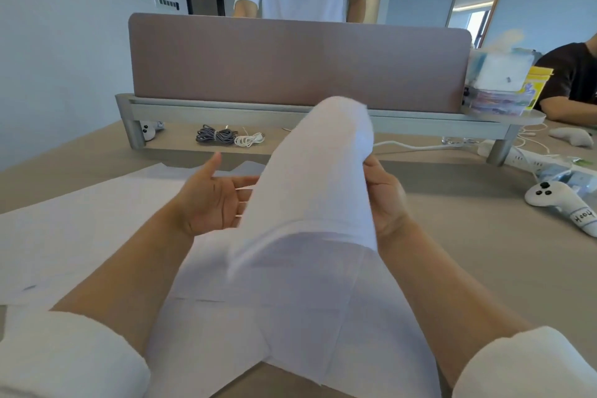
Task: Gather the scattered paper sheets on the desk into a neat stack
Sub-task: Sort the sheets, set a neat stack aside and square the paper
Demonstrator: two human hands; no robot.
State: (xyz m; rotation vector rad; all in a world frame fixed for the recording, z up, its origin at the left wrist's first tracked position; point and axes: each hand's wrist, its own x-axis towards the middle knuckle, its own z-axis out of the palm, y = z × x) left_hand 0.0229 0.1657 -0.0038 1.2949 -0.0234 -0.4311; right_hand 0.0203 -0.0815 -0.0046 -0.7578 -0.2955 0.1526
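A bundle of white paper sheets (319, 178) curves up off the beige desk (468, 252) in the middle of the head view, bent over like a roll. My right hand (384, 197) grips its right edge. My left hand (210, 200) is beside its left edge, palm up, fingers spread, their tips at or under the paper. More white sheets (84, 229) lie flat and overlapping on the desk to the left and under my forearms (303, 317).
A mauve divider panel (297, 61) on a grey shelf closes off the back of the desk. Coiled cables (226, 136) lie under it. A white game controller (555, 200), a power strip and boxes are at the right. Two people are behind and beside the desk.
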